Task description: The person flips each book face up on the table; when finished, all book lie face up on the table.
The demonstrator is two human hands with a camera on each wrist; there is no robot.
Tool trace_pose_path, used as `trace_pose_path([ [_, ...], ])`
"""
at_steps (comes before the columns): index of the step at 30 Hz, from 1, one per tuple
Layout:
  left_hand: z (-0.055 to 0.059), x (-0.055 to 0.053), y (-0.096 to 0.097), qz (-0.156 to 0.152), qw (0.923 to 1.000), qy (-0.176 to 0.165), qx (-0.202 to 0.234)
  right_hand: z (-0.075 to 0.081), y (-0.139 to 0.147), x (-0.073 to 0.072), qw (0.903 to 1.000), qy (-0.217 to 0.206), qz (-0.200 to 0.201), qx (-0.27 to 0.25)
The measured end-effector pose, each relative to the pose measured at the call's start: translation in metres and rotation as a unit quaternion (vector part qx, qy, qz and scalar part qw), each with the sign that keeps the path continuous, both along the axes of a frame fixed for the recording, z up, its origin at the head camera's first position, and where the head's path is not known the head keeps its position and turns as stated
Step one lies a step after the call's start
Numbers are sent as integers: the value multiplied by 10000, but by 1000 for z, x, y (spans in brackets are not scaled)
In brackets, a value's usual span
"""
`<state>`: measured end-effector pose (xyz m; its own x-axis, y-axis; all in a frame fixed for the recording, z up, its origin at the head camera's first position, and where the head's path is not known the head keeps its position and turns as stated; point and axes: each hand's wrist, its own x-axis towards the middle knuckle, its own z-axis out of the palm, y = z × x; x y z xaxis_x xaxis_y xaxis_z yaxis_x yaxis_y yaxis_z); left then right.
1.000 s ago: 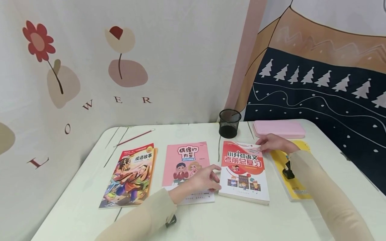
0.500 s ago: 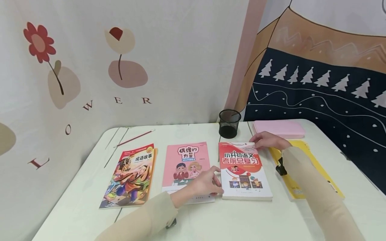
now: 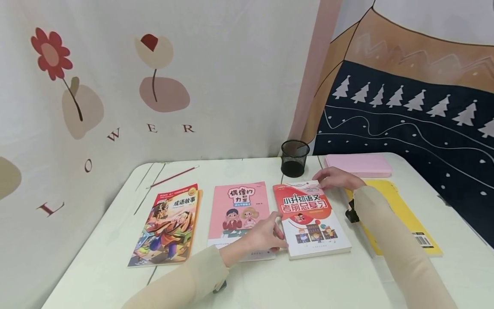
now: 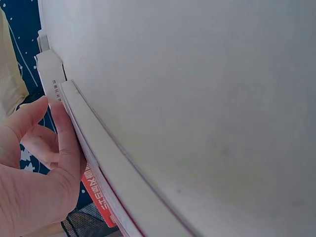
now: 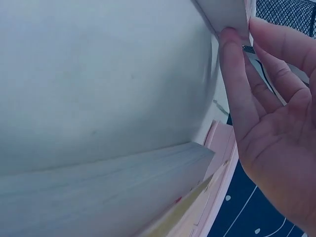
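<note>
Red book (image 3: 313, 221): one, red-and-white cover up, flat on the table (image 3: 308, 283), slightly aslant, between the pink and yellow books. Right hand (image 3: 336, 177): at its top right corner, thumb and forefinger pinching that corner with little opening. Left hand (image 3: 264, 236): at its left edge, thumb and forefinger apart, loosely bent, touching the edge without closing round it. Pink book (image 3: 238, 195): just left, flat, lower part partly hidden by the left hand and sleeve. Yellow book (image 3: 397, 214): right, barcode showing, partly under the right sleeve. Picture book (image 3: 167, 231): far left, flat. Behind: pencil (image 3: 173, 176), lying aslant; mesh cup (image 3: 294, 159), upright; pink case (image 3: 359, 164), flat. Printed backdrop (image 3: 239, 77) beyond.
</note>
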<state>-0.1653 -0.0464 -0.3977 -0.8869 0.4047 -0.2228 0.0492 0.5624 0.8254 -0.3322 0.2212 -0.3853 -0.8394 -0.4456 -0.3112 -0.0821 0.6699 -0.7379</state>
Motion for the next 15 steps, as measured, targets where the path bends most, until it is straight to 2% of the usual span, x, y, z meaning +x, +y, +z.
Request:
trace_pose_path([
  [7, 1, 0, 3, 72, 9998, -36, -177, 4, -4, 0, 9999, -149, -80, 3],
  [15, 1, -2, 3, 47, 9957, 373, -845, 4, -1, 3, 9997, -210, -118, 100],
])
